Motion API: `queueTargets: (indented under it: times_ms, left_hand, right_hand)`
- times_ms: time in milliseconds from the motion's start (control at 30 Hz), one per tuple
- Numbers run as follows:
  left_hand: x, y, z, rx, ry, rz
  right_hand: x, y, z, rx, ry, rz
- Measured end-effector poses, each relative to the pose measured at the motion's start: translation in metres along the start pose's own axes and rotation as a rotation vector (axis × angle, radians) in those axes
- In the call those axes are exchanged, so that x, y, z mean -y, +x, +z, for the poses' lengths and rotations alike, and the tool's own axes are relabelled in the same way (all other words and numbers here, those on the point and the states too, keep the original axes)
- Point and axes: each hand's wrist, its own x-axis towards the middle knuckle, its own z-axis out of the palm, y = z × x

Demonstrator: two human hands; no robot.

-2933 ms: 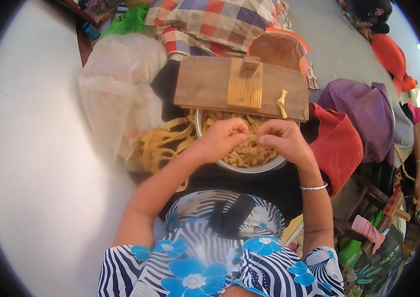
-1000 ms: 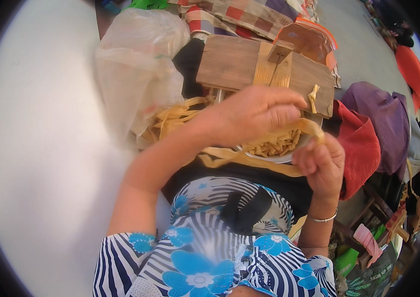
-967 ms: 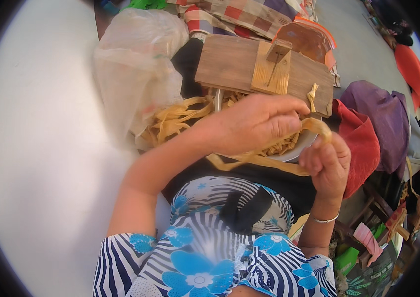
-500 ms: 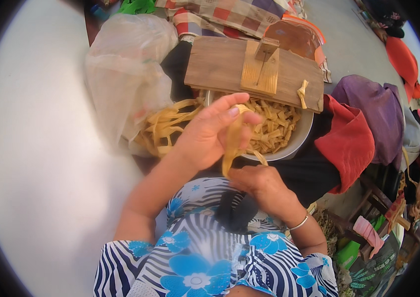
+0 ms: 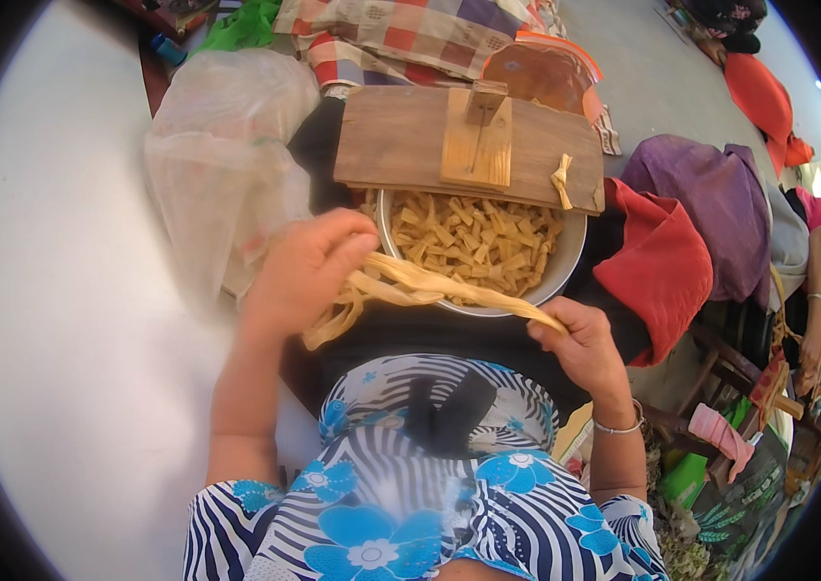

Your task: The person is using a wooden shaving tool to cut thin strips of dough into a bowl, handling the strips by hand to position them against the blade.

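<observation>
Between my two hands stretches a bunch of flat pale-yellow strips [image 5: 444, 286], crossing the near rim of a white bowl [image 5: 575, 254]. My left hand [image 5: 309, 266] is closed on the bunch at its left side, and loose strip ends hang below. The right end is pinched between the thumb and fingers of my right hand [image 5: 585, 347]. Many small folded or knotted yellow pieces [image 5: 469, 242] fill the bowl. Across its far side lies a wooden board [image 5: 377, 140] with an upright wooden block [image 5: 486, 102] on it. One knotted piece [image 5: 562, 181] rests at the board's right end.
A cloudy plastic bag [image 5: 222, 155] stands at the left against a pale surface [image 5: 72, 290]. Red cloth [image 5: 662, 281] and purple cloth [image 5: 696, 213] lie to the right. Checked cloth [image 5: 401, 39] is beyond the board. Another person's arm [image 5: 817, 300] shows at the far right.
The single strip looped over my left fingers has given way to a bunch pulled out straight. My left hand has moved left and closed; my right hand has moved right.
</observation>
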Motion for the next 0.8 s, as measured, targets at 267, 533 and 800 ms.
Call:
queueTargets:
  times_ms: [267,533,800]
  left_hand:
    - [0.004,0.006,0.016,0.195,-0.154,-0.041]
    - [-0.008,-0.007,0.042,0.162,-0.151,0.212]
    - [0.016,0.001,0.069,0.057,0.261,0.025]
  right_hand:
    - [0.011,0.011,0.016,-0.209,-0.281,-0.372]
    - [0.010,0.031,0.044,0.127,-0.072,-0.030]
    - [0.011,0.006,0.014,-0.166,-0.579,-0.257]
